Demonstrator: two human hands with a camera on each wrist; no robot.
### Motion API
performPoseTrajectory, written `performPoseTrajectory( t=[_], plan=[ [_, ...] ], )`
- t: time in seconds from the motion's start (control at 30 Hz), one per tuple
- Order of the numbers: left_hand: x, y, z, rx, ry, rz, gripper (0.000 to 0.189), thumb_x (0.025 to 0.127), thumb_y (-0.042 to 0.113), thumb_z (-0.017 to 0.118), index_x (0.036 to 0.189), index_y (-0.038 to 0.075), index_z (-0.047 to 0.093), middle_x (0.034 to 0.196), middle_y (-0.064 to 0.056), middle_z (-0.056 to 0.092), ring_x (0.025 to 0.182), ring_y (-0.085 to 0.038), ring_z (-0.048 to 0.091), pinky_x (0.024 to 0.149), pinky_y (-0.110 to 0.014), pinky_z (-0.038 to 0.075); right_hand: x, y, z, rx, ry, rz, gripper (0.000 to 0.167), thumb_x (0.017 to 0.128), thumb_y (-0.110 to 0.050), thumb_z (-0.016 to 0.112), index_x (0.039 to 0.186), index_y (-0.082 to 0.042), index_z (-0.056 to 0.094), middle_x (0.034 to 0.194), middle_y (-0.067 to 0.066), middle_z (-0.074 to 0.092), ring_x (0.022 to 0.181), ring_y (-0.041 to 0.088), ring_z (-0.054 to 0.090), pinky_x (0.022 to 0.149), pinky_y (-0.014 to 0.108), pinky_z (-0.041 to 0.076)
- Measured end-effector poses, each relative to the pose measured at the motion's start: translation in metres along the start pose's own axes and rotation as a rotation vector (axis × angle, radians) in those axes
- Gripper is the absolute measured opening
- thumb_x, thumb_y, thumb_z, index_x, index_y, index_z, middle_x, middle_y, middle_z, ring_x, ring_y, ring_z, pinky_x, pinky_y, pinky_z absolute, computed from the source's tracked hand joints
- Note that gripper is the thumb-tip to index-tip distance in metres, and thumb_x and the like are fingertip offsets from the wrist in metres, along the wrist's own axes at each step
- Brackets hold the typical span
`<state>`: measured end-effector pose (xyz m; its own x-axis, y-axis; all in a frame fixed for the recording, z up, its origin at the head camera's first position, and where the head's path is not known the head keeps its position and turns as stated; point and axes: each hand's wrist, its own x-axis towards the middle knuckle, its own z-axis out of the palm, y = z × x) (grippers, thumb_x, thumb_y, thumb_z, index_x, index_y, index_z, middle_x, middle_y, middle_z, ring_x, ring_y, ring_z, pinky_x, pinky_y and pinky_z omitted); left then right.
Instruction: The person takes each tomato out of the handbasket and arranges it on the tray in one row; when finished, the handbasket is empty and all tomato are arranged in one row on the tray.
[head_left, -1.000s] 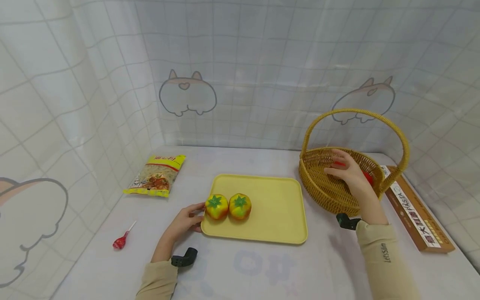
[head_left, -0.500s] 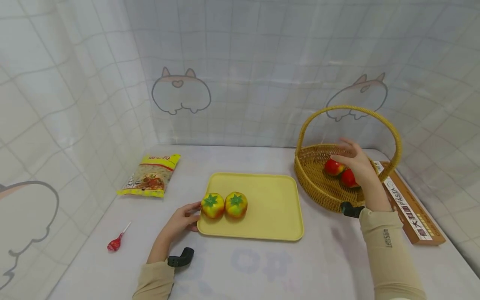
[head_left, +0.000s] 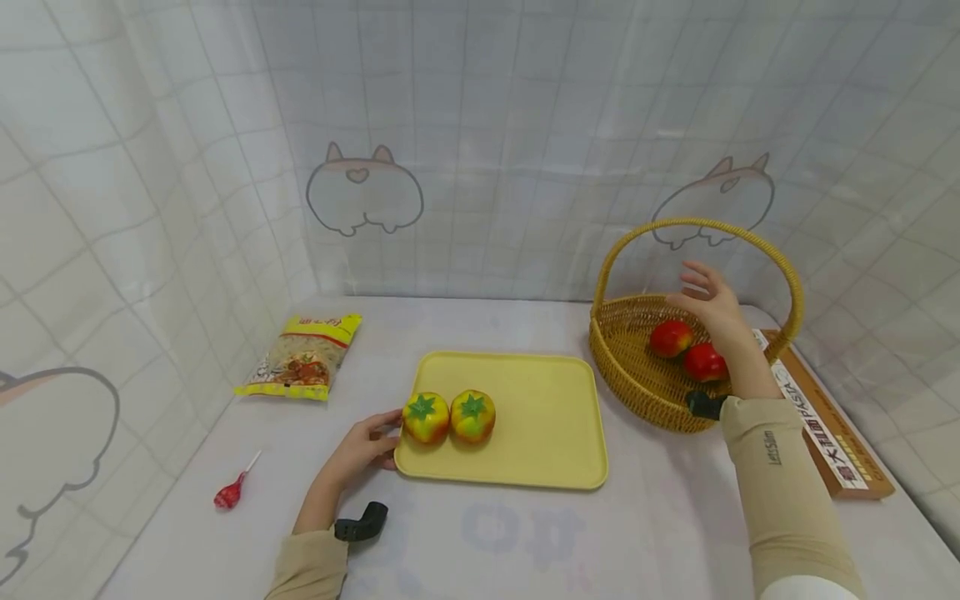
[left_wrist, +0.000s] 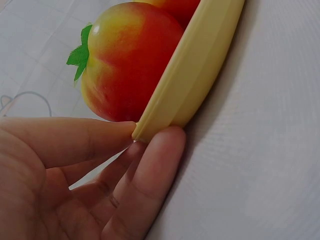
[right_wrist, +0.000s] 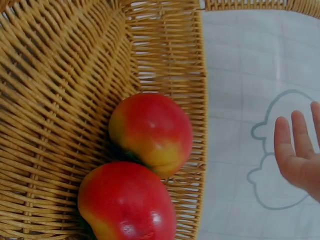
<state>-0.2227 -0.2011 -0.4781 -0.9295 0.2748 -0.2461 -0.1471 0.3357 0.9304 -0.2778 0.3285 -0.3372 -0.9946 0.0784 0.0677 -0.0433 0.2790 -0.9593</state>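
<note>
My left hand [head_left: 365,446] is at the left edge of a yellow tray [head_left: 540,417]. In the left wrist view, its fingertips pinch the tray's rim [left_wrist: 187,75]. Two yellow-red toy fruits [head_left: 426,418] with green star-shaped leaves sit side by side on the tray's left part. Over the wicker basket [head_left: 637,392] hovers my right hand [head_left: 712,307], fingers spread and holding nothing. Two red toy fruits with yellow patches lie in that basket, one [right_wrist: 150,135] farther back, the other [right_wrist: 127,202] nearer; they touch in the right wrist view.
A bag of noodles [head_left: 306,358] lies at the back left, with a red lollipop [head_left: 229,493] in front of it. The long brown pasta box [head_left: 840,442] lies right of the basket. The basket's tall handle [head_left: 701,222] arches above it. A patterned curtain [head_left: 525,167] hangs behind.
My right hand has let go of a red fruit in the basket and risen clear of it, uncovering both fruits. The left hand stays on the tray. The head view has shifted slightly.
</note>
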Motion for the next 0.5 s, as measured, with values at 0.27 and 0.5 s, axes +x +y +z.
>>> performPoseTrajectory(
  t=[0.27, 0.5],
  plan=[
    [-0.004, 0.001, 0.001, 0.003, -0.018, 0.01, 0.058, 0.087, 0.01, 0.059, 0.139, -0.004, 0.035, 0.136, -0.028, 0.038, 0.084, -0.02, 0.06, 0.065, -0.034, 0.056, 0.011, 0.022, -0.001, -0.008, -0.048, -0.058, 0.068, 0.09, -0.024, 0.06, 0.146, -0.029, 0.023, 0.148, 0.018, 0.019, 0.134, 0.039, 0.02, 0.104, 0.053, 0.027],
    [-0.005, 0.003, 0.002, 0.004, -0.016, 0.025, 0.059, 0.088, 0.011, 0.058, 0.139, -0.004, 0.034, 0.136, -0.028, 0.037, 0.084, -0.02, 0.06, 0.066, -0.035, 0.056, 0.022, 0.031, 0.0, -0.014, -0.028, -0.051, 0.069, 0.088, -0.026, 0.061, 0.146, -0.025, 0.024, 0.146, 0.022, 0.021, 0.133, 0.038, 0.023, 0.103, 0.051, 0.03]
  ],
)
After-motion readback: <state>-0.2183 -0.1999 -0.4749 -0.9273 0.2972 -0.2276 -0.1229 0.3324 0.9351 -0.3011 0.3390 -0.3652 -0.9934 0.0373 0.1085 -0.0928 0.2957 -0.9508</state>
